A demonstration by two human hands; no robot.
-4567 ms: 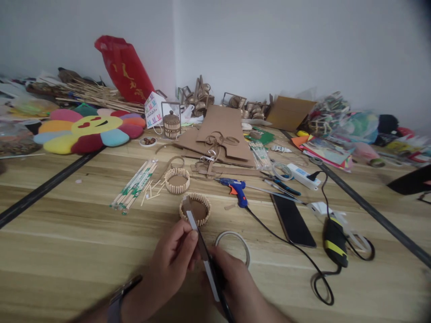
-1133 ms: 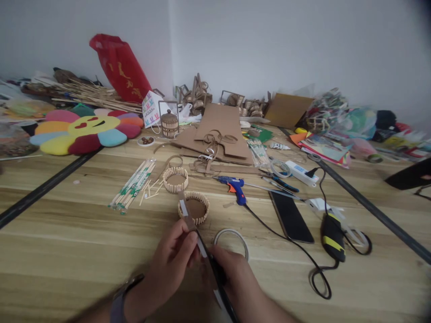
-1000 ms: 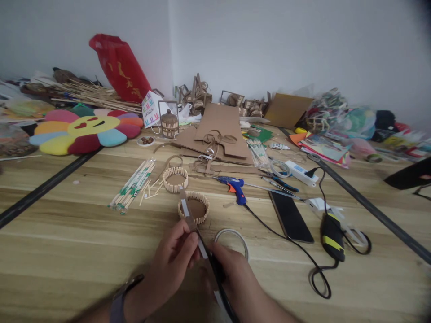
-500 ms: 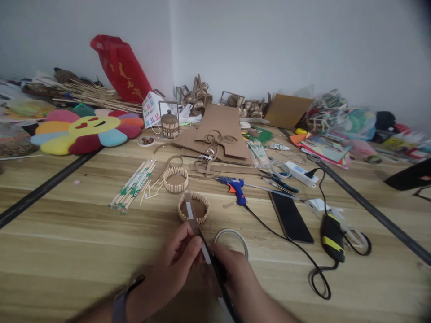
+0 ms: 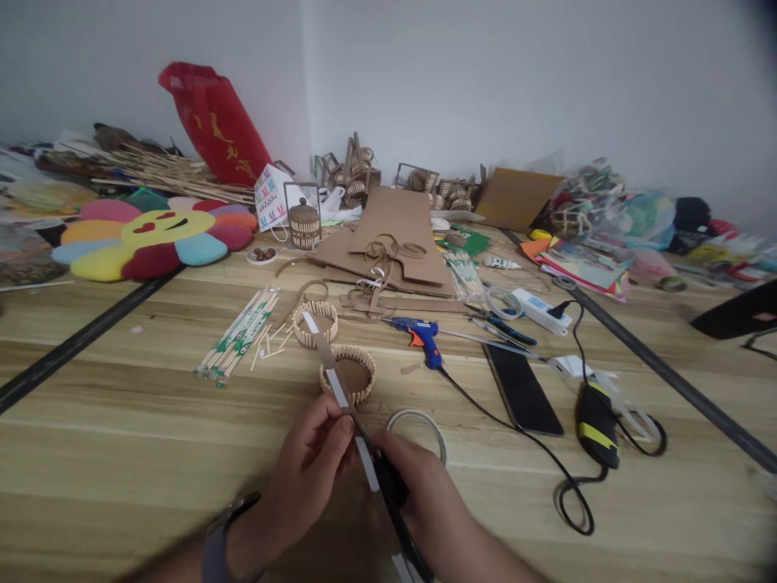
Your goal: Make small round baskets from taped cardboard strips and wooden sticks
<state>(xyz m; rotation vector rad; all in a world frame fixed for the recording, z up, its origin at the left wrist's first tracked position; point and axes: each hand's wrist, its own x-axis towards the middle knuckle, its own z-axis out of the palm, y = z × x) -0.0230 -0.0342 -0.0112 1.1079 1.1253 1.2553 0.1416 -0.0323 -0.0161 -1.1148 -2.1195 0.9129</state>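
Note:
My left hand [image 5: 312, 461] pinches a narrow brown cardboard strip [image 5: 326, 354] with white patches along it. The strip slants up and left, its far end above the farther stick ring [image 5: 331, 338]. Closed around black scissors [image 5: 394, 483], my right hand [image 5: 418, 494] is against the strip's lower part; the blades are mostly hidden. A nearer ring of short wooden sticks [image 5: 364, 394] with a brown base stands just beyond my hands. Beside my right hand lies a tape roll [image 5: 443, 437].
A blue glue gun [image 5: 428, 336] with a black cord and a phone [image 5: 525, 393] lie to the right. Bundled sticks [image 5: 239, 332] lie left. Behind are cardboard sheets [image 5: 394, 231], a finished lidded bucket [image 5: 304, 225] and a flower cushion [image 5: 154, 235].
The strip has slid up and left and now reaches farther past my left hand, over the far ring. My left hand has shifted slightly left.

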